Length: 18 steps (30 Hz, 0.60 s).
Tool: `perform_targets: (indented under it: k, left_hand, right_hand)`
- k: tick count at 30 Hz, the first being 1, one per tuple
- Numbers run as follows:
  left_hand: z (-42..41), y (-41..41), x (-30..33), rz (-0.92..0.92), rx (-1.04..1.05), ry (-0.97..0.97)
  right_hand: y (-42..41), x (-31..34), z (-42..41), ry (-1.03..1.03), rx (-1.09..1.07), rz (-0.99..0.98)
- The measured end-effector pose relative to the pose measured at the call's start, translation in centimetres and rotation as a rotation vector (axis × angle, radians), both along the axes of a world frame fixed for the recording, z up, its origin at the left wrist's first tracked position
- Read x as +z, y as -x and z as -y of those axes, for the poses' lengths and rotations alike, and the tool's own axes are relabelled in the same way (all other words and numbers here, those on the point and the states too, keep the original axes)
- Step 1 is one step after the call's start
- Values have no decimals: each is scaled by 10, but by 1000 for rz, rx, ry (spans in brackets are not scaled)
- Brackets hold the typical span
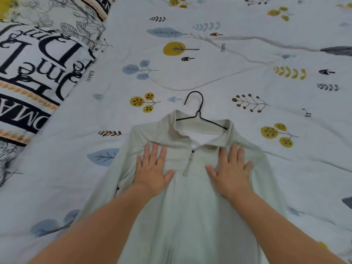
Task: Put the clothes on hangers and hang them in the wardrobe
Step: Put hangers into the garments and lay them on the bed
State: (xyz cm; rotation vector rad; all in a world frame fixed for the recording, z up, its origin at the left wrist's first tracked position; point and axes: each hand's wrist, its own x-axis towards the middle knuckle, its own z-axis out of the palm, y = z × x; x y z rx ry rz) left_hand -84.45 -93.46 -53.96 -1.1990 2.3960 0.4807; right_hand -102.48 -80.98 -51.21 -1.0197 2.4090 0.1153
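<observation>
A pale green zip-neck top (190, 202) lies flat on the bed, collar away from me. A black wire hanger (198, 111) sits inside its neck opening, the hook sticking out beyond the collar and the shoulders of the hanger under the fabric. My left hand (152, 170) presses flat on the chest left of the zip, fingers straight and spread. My right hand (230, 172) presses flat on the chest right of the zip, fingers also spread. The zip pull (187, 166) lies between my hands.
The bed is covered by a white sheet (228, 73) printed with yellow and blue leaves, with a few creases. A quilt or pillow with large black lettering (34, 63) lies along the left side. No wardrobe is in view.
</observation>
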Motion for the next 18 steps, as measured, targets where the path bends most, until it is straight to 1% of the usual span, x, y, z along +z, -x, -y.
perform_targets:
  k: [5, 7, 9, 11, 14, 18]
  left_hand:
    - [10, 8, 35, 94, -36, -122]
    - [13, 6, 57, 81, -45, -179]
    - [13, 0, 82, 55, 6, -236]
    - [9, -10, 110, 24, 80, -292]
    - [-1, -27, 155, -54, 160, -359]
    - [-20, -65, 215, -73, 103, -325]
  right_hand:
    - [16, 32, 10, -160, 98, 42]
    - [20, 57, 13, -180, 127, 53]
    - [16, 86, 16, -199, 151, 71]
    - [8, 115, 13, -179, 200, 120]
    - [-11, 156, 0, -65, 202, 198]
    - [-39, 206, -25, -3, 201, 166]
